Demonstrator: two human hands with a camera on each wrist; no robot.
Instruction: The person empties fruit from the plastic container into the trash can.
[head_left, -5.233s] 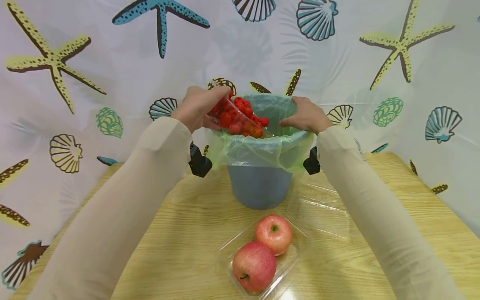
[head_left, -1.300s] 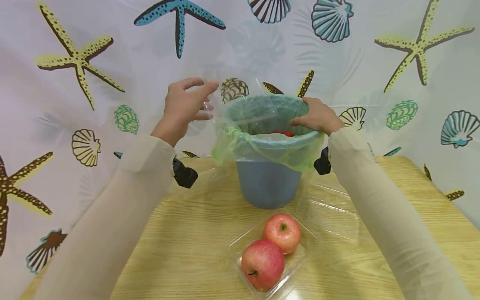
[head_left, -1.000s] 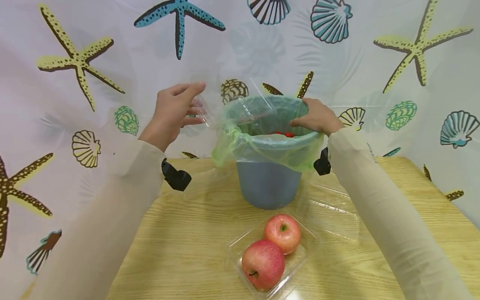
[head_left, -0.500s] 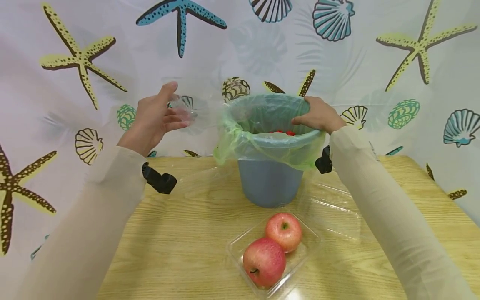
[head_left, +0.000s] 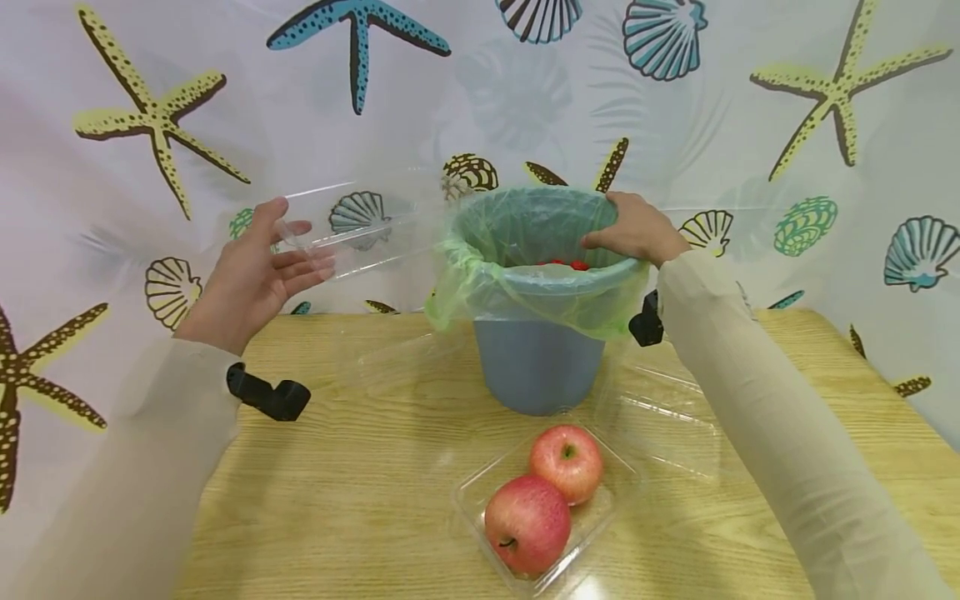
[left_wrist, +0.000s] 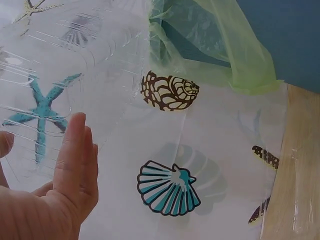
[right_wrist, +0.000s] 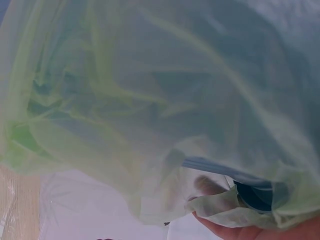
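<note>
At the left, my left hand [head_left: 258, 271] pinches the end of a clear plastic container [head_left: 367, 221] between thumb and fingers. The container, with no fruit in it, is tilted in the air left of a blue bucket [head_left: 536, 367]. In the left wrist view the ribbed container [left_wrist: 60, 65] lies across the fingers [left_wrist: 72, 155]. My right hand [head_left: 637, 227] grips the bucket's right rim, thumb inside, over a pale green bin liner [head_left: 577, 304]. Red raspberries [head_left: 580, 265] show inside, mostly hidden by the near rim. The right wrist view is mostly liner [right_wrist: 150, 110].
Two apples [head_left: 528, 525] sit in a clear tray [head_left: 480, 487] in front of the bucket. Flat clear plastic pieces lie on the wooden table [head_left: 337, 500]: one [head_left: 408, 358] left of the bucket, another [head_left: 667, 425] right of it. A patterned curtain [head_left: 525, 100] hangs behind.
The raspberries have gone from the container into the bucket. My left hand has drawn the emptied container left and down, away from the rim. The right hand keeps its hold on the rim.
</note>
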